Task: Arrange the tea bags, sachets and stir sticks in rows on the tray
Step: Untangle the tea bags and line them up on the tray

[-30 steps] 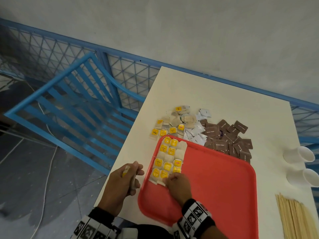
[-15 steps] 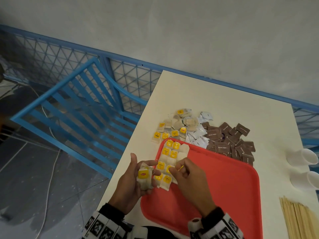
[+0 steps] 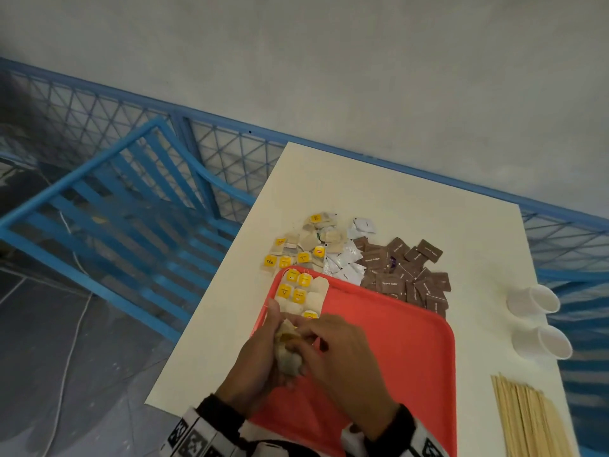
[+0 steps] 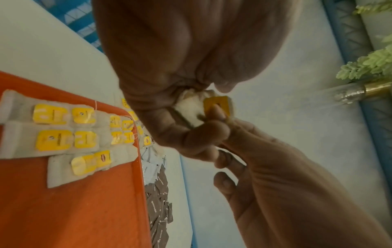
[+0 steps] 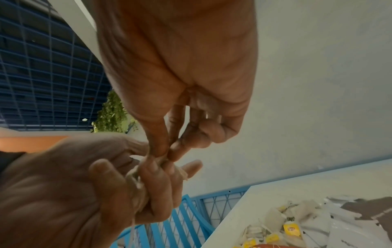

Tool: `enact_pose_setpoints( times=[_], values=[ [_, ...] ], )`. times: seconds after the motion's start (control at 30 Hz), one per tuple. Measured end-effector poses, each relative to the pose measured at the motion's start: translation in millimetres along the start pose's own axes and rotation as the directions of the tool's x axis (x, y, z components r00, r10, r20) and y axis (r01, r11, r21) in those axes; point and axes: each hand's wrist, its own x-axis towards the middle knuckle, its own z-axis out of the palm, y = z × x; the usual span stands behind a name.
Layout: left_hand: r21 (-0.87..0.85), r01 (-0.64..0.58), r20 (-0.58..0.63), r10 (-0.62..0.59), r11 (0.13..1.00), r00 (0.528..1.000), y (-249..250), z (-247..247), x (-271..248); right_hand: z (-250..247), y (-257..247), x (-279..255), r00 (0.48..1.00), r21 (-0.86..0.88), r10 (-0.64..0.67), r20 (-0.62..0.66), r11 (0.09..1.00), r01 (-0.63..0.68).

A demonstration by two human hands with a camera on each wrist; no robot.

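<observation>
A red tray (image 3: 395,357) lies on the white table, with rows of yellow-tagged tea bags (image 3: 298,291) in its far left corner, seen as well in the left wrist view (image 4: 63,132). Over the tray's left edge my left hand (image 3: 283,351) grips a small bunch of tea bags (image 3: 288,356). My right hand (image 3: 303,334) meets it, thumb and forefinger pinching the top tea bag (image 5: 163,157) by its yellow tag (image 4: 216,104). Beyond the tray lie loose tea bags (image 3: 306,245), white sachets (image 3: 346,262) and brown sugar sachets (image 3: 405,272). Stir sticks (image 3: 527,420) lie at the right.
Two white paper cups (image 3: 534,300) lie on their sides near the table's right edge. A blue slatted chair (image 3: 115,219) stands off the table's left side, and a blue mesh fence (image 3: 230,150) runs behind the table.
My right hand left the tea bags on the tray and came up to the left hand. The left hand moved right, over the tray's edge, and the right now pinches the held bunch.
</observation>
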Motion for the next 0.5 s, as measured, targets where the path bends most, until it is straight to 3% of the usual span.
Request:
enact_pose_setpoints(
  times=[0.2, 0.3, 0.5],
  values=[
    [0.055, -0.059, 0.081, 0.055, 0.997, 0.995, 4.5, 13.9, -8.9, -25.0, 12.9, -4.6, 0.982, 0.221, 0.151, -0.115, 0.968, -0.123],
    [0.023, -0.09, 0.127, 0.087, 0.996, 0.988, 7.3, 18.1, -11.6, -37.1, 13.9, -3.3, 0.982, 0.321, 0.182, -0.056, 0.934, -0.155],
    [0.053, -0.185, 0.25, 0.167, 0.981, 0.954, 8.6, 13.3, -12.5, -62.0, 11.9, 4.0, 0.963, 0.605, 0.27, 0.024, 0.763, -0.229]
  ],
)
